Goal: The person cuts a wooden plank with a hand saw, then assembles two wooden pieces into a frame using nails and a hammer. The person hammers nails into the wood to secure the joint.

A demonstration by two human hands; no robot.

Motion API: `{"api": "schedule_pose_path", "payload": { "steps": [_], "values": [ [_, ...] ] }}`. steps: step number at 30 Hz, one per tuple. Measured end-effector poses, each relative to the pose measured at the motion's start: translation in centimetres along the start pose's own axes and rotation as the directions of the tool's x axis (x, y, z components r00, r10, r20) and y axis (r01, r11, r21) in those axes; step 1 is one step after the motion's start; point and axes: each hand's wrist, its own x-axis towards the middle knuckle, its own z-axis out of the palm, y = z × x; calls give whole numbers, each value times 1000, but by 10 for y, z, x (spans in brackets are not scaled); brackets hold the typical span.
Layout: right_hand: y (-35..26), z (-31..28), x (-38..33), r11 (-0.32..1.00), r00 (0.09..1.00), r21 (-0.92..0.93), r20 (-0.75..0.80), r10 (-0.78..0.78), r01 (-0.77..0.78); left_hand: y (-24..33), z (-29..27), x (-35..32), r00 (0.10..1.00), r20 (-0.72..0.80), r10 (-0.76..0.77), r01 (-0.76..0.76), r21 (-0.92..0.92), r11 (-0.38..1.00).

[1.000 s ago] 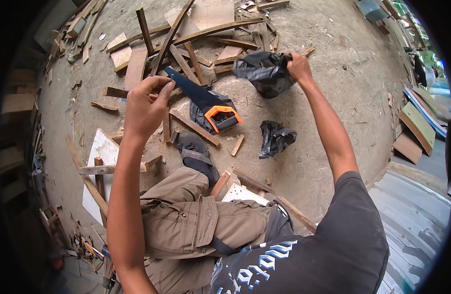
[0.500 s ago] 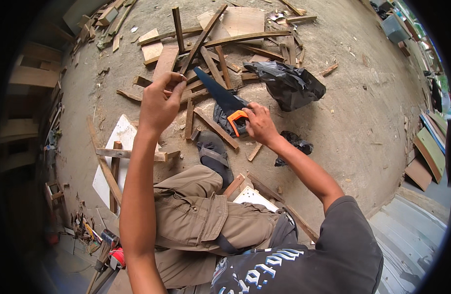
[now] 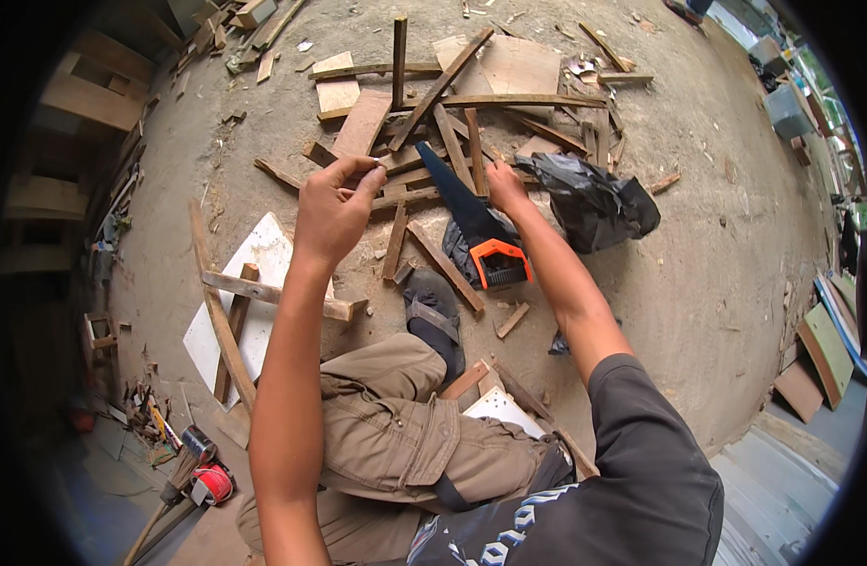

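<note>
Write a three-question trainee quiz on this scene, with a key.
1. Which colour is on the saw's handle?
A) Green
B) Orange
C) White

2. True or false: the right hand grips that handle.

3. Fill the gap: the large white board lies on the ____ side of the saw in the picture.

Key:
1. B.
2. False; the right hand is beyond the handle, not on it.
3. Left.
</note>
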Motion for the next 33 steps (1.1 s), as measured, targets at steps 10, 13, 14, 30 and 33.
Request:
{"api": "schedule_pose_path", "payload": {
  "steps": [10, 13, 14, 30, 33],
  "values": [
    [26, 34, 92, 441, 837, -743, 289, -465, 503, -3, -24, 6, 995, -74, 64, -62, 21, 998],
    [16, 24, 89, 379, 791, -711, 424, -441, 592, -4, -57, 4, 977, -209, -39, 27, -58, 998],
    [28, 20, 90, 403, 786, -686, 437, -437, 606, -1, -65, 5, 971, -231, -59, 43, -75, 996],
    [-114, -271, -10, 906, 897, -298, 412, -162, 300, 2, -150, -86, 656, -751, 70, -276, -153, 949],
    [-135, -291, -12, 903, 892, -83, 216, -396, 421, -30, -184, -128, 597, -802, -15, -208, -173, 963]
  ]
}}
